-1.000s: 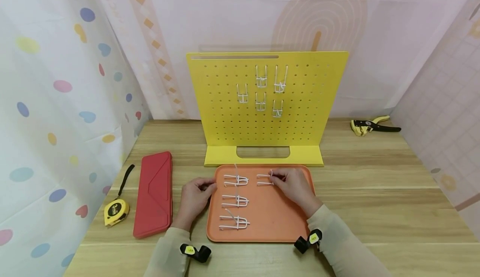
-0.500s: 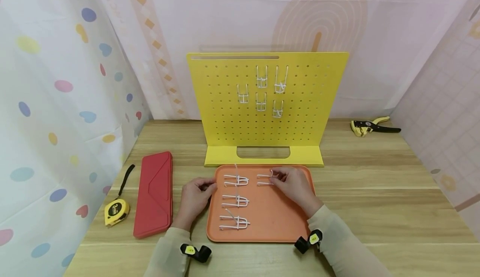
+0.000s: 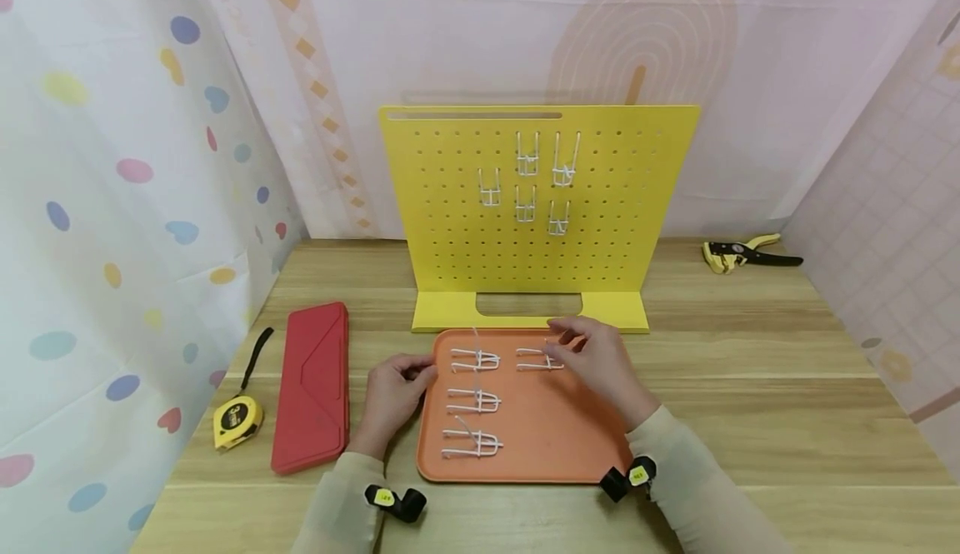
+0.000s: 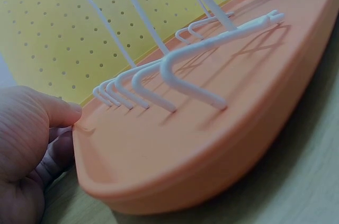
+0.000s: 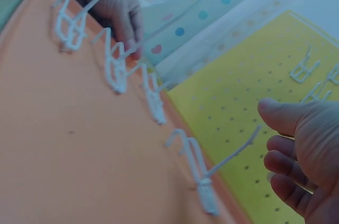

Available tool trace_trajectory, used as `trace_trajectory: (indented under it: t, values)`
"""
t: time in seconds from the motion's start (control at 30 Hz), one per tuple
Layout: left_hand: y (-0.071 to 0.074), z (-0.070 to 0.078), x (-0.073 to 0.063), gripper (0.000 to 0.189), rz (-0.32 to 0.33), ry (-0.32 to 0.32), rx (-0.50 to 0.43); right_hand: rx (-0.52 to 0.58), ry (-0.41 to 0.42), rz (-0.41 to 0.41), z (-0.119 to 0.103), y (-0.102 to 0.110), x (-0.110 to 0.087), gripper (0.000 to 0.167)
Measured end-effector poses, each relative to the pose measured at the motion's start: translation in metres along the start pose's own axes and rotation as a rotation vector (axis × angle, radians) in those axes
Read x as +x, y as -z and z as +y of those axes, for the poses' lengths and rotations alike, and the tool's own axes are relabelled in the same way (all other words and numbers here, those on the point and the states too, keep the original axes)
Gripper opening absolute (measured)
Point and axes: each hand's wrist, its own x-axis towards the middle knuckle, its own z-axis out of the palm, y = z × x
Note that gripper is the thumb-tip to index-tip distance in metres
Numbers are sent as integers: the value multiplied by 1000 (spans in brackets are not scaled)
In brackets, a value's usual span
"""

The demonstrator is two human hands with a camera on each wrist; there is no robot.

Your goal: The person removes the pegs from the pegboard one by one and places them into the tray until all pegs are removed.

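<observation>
My left hand (image 3: 392,394) is at the left rim of the orange tray (image 3: 551,446), one digit over the rim and others curled outside it in the left wrist view. Three white wire pegboard hooks (image 3: 474,401) lie in a column on the tray's left half. Another white hook (image 3: 534,360) lies at the upper middle. Just right of that hook is my right hand (image 3: 600,362). In the right wrist view, the right hand (image 5: 307,150) has relaxed fingers, with nothing between them, apart from the hook (image 5: 198,173).
Behind the tray stands a yellow pegboard (image 3: 457,246) with several white hooks on it. A red case (image 3: 311,387) and a yellow tape measure (image 3: 237,422) lie on the left. Yellow-black pliers (image 3: 742,254) rest at the back right.
My right hand has let go of the upper-middle hook and moved slightly up and right, its fingers spreading. The hook stays on the tray. The left hand remains at the tray's rim.
</observation>
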Motion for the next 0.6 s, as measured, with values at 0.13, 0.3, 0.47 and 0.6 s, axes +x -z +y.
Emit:
trace_trajectory:
  t: [0.13, 0.3, 0.47, 0.6]
  values:
    - [-1, 0, 0, 14, 4, -2, 6, 7, 7, 26, -6, 15, 9, 31]
    - [0, 1, 1, 15, 2, -5, 10, -8, 18, 92, -13, 33, 24, 26]
    - [0, 0, 2, 14, -4, 6, 13, 47, 1, 153, -15, 46, 44, 24]
    - [-1, -1, 1, 14, -6, 22, 17, 85, -6, 186, -15, 52, 61, 27]
